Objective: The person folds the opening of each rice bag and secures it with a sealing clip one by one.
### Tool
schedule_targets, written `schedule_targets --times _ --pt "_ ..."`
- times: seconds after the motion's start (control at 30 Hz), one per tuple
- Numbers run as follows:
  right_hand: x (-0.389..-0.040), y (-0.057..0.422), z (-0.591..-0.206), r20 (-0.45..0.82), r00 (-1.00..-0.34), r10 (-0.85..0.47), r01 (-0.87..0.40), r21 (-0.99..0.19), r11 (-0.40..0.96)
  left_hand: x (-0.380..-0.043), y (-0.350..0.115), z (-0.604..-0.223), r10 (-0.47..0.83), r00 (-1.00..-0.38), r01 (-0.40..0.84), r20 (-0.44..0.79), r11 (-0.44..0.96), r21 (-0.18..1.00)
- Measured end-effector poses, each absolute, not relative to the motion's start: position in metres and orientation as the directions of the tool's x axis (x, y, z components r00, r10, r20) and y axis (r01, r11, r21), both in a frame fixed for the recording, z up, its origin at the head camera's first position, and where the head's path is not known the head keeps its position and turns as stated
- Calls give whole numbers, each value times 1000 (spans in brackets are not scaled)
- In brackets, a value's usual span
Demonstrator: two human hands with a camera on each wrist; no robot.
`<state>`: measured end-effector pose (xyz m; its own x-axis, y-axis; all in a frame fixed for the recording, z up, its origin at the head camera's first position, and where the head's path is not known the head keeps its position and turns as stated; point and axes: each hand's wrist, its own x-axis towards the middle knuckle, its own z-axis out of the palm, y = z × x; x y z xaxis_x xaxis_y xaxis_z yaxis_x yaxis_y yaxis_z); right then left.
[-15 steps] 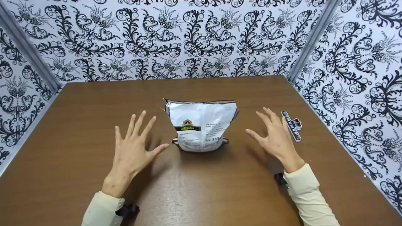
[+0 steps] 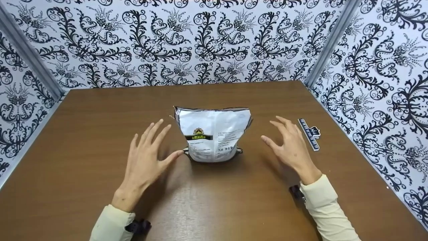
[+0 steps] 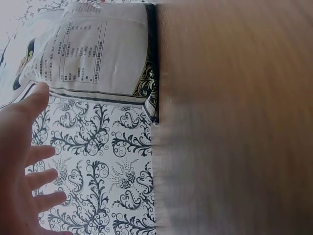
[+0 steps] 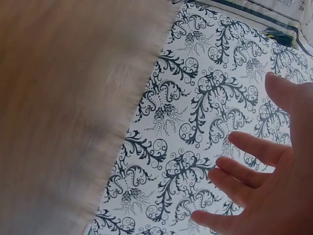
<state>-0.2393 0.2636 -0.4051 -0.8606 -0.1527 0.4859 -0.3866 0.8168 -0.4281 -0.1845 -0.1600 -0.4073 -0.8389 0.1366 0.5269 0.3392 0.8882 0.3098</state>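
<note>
A white printed plastic bag (image 2: 214, 137) with dark edges and a black and yellow logo stands upright mid-table, its wide top edge flared. To its left is my left hand (image 2: 143, 164), fingers spread and thumb close to the bag's lower left corner; whether they touch cannot be told. In the left wrist view the bag (image 3: 93, 54) shows its printed side panel above the thumb. My right hand (image 2: 291, 149) hovers to the right of the bag, apart from it, fingers loosely extended and holding nothing. The right wrist view catches only a corner of the bag (image 4: 264, 19).
A flat clip (image 2: 311, 134) with a piano-key pattern lies on the brown table (image 2: 214, 207) beyond the right hand. Patterned black and white walls (image 2: 207, 40) border the table at the back and both sides.
My left hand has moved right, closer to the bag, with its fingers less spread. The right hand's fingers have bent slightly, and the bag stays in place.
</note>
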Motion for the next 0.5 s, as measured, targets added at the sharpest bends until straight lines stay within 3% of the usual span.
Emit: schedule_targets --times 0.5 --pt "-237 258 -406 459 -872 -169 -394 -455 799 -182 -146 -404 124 -848 353 516 858 373"
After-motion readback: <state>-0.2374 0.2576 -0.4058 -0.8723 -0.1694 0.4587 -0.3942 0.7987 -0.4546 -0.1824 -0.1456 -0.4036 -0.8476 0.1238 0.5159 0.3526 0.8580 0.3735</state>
